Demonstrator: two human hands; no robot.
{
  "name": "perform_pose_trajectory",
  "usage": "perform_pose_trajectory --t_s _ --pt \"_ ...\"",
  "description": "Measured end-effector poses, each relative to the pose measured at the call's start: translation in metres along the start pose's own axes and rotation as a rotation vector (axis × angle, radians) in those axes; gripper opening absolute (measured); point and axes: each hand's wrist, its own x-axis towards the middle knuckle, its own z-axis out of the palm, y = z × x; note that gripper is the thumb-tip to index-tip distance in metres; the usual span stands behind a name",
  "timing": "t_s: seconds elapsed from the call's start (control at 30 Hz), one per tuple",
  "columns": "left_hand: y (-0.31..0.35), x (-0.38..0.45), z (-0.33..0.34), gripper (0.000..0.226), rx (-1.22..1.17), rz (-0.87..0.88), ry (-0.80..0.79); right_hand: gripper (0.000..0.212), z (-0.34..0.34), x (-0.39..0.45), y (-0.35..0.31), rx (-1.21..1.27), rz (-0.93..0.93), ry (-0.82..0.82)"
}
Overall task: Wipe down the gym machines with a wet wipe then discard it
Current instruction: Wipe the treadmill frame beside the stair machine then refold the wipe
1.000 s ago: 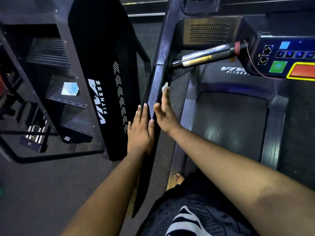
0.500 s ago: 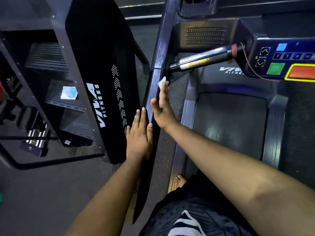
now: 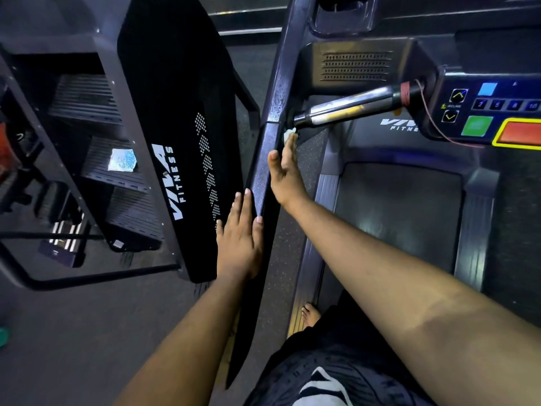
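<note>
A dark treadmill side rail (image 3: 265,159) runs up the middle of the view. My right hand (image 3: 285,174) lies flat along its inner side with straight fingers, pressing a small white wet wipe (image 3: 289,133) against the rail just below the chrome handlebar (image 3: 345,108). Only a corner of the wipe shows past my fingertips. My left hand (image 3: 241,238) rests flat and open against the rail's outer side, lower down, holding nothing.
The treadmill console (image 3: 491,112) with coloured buttons is at the right, above the belt (image 3: 398,212). A black stair machine (image 3: 175,127) marked VIVA FITNESS stands at the left, close to the rail. My bare foot (image 3: 311,315) is on the treadmill's side strip.
My right hand has slid the wipe further up the rail, toward the chrome handlebar. My left hand has stayed flat on the rail's outer side.
</note>
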Motion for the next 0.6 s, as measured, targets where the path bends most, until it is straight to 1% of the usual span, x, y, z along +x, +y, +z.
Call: perform_pose_trajectory --t_s 0.13,0.2,0.33,0.5,0.6 --pt "-0.001 0.001 0.0 0.062 -0.008 -0.002 -0.012 0.132 0.008 -0.018 0.008 -0.047 -0.105 -0.045" --pt "-0.001 0.001 0.0 0.062 -0.007 -0.001 -0.016 0.13 0.008 -0.021 0.015 -0.041 -0.126 -0.051" --pt "0.0 0.001 0.0 0.064 -0.006 -0.002 -0.011 0.135 0.005 -0.02 0.026 0.028 0.004 -0.045" --pt "-0.001 0.0 0.0 0.062 -0.015 0.01 -0.012 0.144 -0.01 -0.012 0.017 0.004 0.049 -0.079" --pt "0.0 0.0 0.0 0.062 -0.02 0.01 -0.008 0.141 -0.01 -0.016 0.02 -0.032 0.053 -0.088"
